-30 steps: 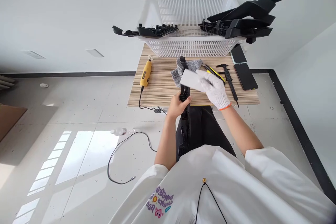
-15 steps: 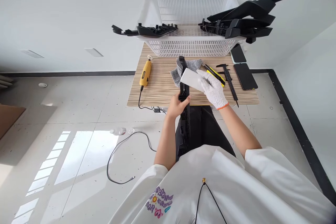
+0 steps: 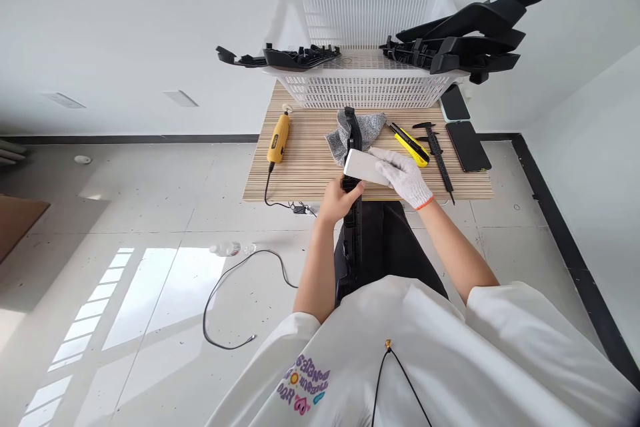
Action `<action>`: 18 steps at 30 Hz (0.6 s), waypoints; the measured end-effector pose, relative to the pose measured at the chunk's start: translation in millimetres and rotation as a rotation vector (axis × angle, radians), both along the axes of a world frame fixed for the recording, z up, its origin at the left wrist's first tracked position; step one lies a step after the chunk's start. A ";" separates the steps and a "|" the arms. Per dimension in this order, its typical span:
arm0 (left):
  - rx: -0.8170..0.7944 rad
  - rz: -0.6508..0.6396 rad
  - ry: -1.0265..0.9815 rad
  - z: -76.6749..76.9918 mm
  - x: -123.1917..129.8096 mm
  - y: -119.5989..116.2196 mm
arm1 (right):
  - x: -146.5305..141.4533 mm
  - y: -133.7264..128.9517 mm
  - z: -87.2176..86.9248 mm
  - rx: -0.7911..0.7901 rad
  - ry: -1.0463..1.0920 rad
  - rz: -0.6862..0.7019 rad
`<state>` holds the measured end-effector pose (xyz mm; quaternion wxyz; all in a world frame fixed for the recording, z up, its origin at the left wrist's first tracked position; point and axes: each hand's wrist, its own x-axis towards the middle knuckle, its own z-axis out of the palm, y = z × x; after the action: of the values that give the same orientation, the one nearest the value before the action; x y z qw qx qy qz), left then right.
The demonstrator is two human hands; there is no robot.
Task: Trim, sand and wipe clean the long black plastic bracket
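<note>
My bare left hand [image 3: 339,199] grips a long black plastic part [image 3: 353,227], which runs from over the table down to my lap. My right hand [image 3: 405,177], in a white knitted glove with an orange cuff, holds a flat white block [image 3: 367,167]. The block's left end lies over the black part, just above my left hand. Behind the part's upper end is a grey cloth [image 3: 371,127]. A yellow utility knife [image 3: 410,145] lies just beyond my gloved hand, with a black caliper [image 3: 439,157] to its right.
On the wooden table [image 3: 310,177], a yellow rotary tool [image 3: 279,139] with a cord lies at the left. Two phones, the nearer one [image 3: 469,145] black, lie at the right. A white basket [image 3: 365,90] at the back holds several black parts. A cable [image 3: 213,300] lies on the floor.
My gloved hand and the white block have moved down, towards me, along the black part. More of the utility knife now shows. My left hand keeps its grip in nearly the same place.
</note>
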<state>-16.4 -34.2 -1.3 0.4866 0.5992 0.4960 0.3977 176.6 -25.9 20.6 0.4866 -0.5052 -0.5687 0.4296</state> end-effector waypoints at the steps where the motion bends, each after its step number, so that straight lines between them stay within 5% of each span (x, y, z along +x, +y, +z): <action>1: 0.000 0.001 0.003 0.1 0.2 0.1 | 0.7 -0.1 -0.5 0.010 -0.007 -0.014; 4: -0.013 0.003 0.025 0.3 0.5 0.0 | 2.4 0.2 -1.4 -0.005 0.021 -0.091; 8: -0.012 0.012 0.026 0.7 1.1 -0.1 | 1.9 -0.2 -0.3 -0.062 0.017 -0.005; 11: -0.025 0.011 0.053 1.4 1.7 -0.2 | 1.3 -0.8 0.9 -0.067 0.078 -0.117; 15: -0.032 0.010 0.058 2.4 2.1 -1.0 | 2.8 -1.7 2.4 -0.124 0.071 -0.005; 18: -0.043 0.012 0.080 2.3 2.2 -1.6 | 4.5 -2.1 2.8 -0.129 0.089 -0.124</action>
<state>-14.2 -35.8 1.0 0.4767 0.6012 0.5269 0.3657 181.1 -28.0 23.5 0.5035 -0.5503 -0.4854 0.4562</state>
